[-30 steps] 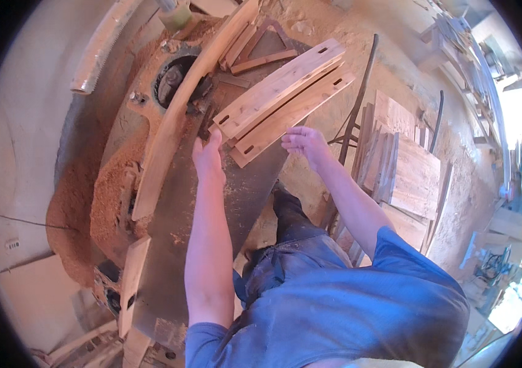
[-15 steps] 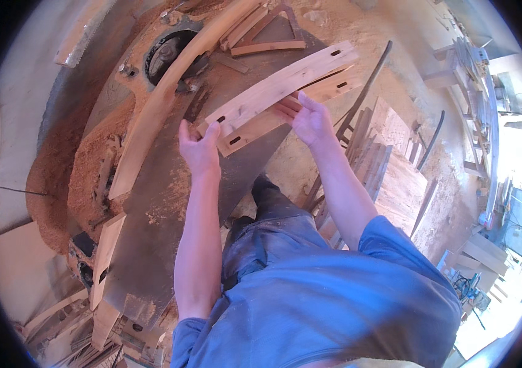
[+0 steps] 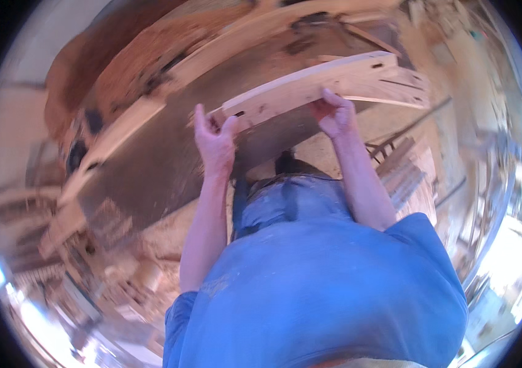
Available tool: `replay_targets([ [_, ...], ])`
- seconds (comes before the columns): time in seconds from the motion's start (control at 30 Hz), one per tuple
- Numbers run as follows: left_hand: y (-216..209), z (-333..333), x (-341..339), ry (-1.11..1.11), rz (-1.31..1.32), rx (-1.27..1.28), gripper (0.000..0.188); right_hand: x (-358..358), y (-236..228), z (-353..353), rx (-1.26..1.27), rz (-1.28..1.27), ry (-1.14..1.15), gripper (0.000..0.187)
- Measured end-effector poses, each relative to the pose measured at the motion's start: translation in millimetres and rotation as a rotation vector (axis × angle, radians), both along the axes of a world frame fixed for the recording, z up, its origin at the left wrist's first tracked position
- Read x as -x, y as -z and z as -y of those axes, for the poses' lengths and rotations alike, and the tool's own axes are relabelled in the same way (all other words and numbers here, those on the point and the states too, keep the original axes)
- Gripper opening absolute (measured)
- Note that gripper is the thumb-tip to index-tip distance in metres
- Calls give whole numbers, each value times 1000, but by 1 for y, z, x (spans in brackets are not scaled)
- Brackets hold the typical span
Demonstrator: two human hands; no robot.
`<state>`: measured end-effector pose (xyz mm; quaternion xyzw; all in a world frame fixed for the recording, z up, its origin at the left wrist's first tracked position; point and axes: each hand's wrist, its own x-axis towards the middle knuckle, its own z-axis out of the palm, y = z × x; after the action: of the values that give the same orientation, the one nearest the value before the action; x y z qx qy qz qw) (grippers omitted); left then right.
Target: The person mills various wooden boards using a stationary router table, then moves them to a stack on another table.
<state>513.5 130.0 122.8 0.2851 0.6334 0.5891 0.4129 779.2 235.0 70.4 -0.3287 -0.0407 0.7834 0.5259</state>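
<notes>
A pale curved wooden board with a dark slot near each end is held between my hands above the dark tabletop. My left hand is closed on its left end, thumb toward the near side and a finger raised. At its near edge, right of the middle, my right hand grips it with the thumb up; the other fingers are partly hidden. A second slotted wooden board shows behind and to the right of the first, mostly covered. Whether my right fingers also hold this second board is unclear. The picture is smeared by motion.
The dark machine table spreads beneath the boards. A long curved timber runs along its far side, with heaped sawdust beyond. Another slotted board lies at the table's left. Stacked planks stand at the right.
My view has swung, so the table and sawdust appear turned. The held board lies flatter across the picture and farther right, and the second board sticks out more at its right end.
</notes>
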Motion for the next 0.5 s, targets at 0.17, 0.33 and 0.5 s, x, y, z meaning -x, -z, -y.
replay_targets([
  [0.17,13,103,73,-178,32,-58,95,101,-8,40,-26,6,-272,41],
  [0.33,39,187,123,-470,65,-79,91,188,-7,92,72,92,-513,38],
  [0.5,52,258,170,-630,49,-35,89,254,5,134,77,190,-820,35],
])
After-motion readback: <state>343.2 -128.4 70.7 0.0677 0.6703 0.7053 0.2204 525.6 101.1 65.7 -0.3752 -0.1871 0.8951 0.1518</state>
